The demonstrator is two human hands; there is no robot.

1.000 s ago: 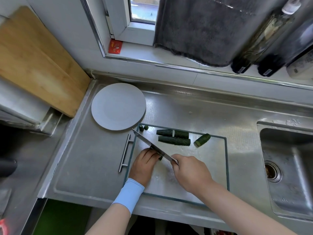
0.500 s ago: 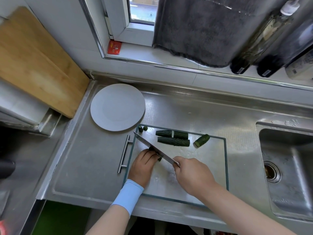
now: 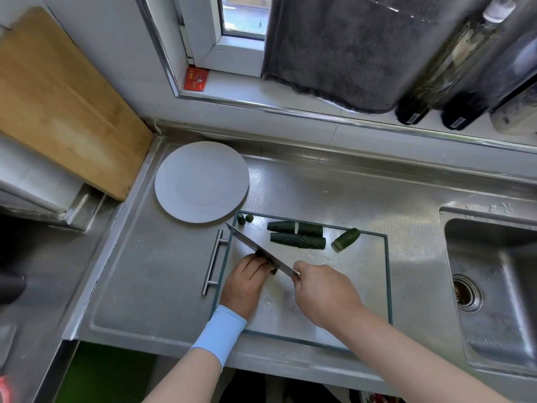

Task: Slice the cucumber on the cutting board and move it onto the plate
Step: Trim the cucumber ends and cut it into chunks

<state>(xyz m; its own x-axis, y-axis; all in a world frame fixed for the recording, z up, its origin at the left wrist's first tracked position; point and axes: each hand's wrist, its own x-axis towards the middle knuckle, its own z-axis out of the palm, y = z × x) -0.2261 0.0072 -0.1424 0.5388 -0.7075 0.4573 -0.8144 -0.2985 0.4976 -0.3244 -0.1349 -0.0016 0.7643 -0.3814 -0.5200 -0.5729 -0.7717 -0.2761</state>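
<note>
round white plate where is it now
In the head view the round white plate lies on the steel counter, upper left, just beyond the far left corner of the steel cutting board.

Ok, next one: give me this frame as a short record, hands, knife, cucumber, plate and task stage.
left hand: fingers curled over a cucumber piece, holding it on the cutting board
right hand: grips the knife, blade across that piece beside the left fingers
other cucumber: two long pieces side by side, a short piece right of them, two end nubs at the board's far left corner
plate: on the counter past that corner, no cucumber on it
stage: slicing; nothing plated
</note>
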